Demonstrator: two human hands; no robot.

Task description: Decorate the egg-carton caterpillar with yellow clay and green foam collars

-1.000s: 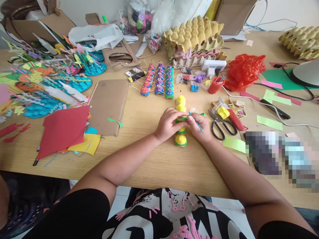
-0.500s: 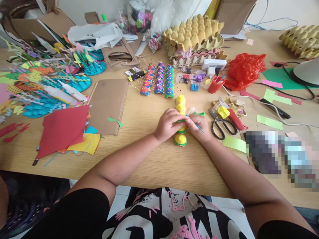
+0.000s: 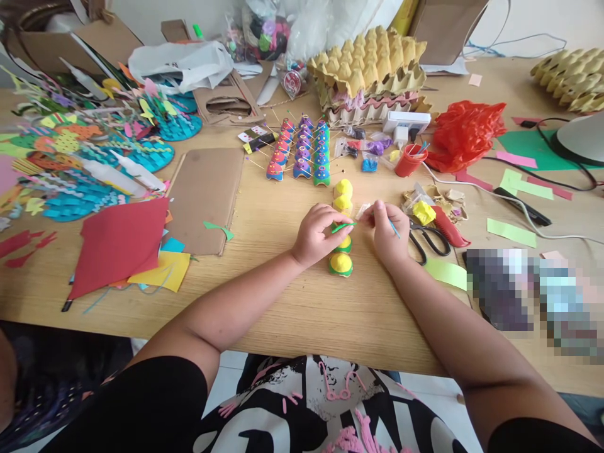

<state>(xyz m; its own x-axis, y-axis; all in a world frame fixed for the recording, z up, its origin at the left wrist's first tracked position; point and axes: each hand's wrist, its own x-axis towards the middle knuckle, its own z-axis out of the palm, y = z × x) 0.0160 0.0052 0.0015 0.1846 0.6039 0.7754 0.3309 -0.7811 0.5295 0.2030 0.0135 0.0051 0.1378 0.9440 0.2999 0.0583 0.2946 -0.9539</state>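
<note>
My left hand pinches a thin strip of green clay over the middle of a yellow and green egg-carton caterpillar. The caterpillar's yellow humps run away from me, with green along the base of the nearer ones. To the right, my right hand is closed round a thin blue stick, apart from the left hand. A small clear plastic wrapper lies beside its fingertips. Three painted caterpillars, red, purple and green, stand behind with pins sticking out.
Black-handled scissors and yellow clay lie right of my right hand. Further back are a red cup, a red plastic bag and stacked egg trays. Cardboard and red paper lie left.
My right hand has moved right, away from my left hand, with the blue stick still in it. The green clay in my left hand now shows more fully.
</note>
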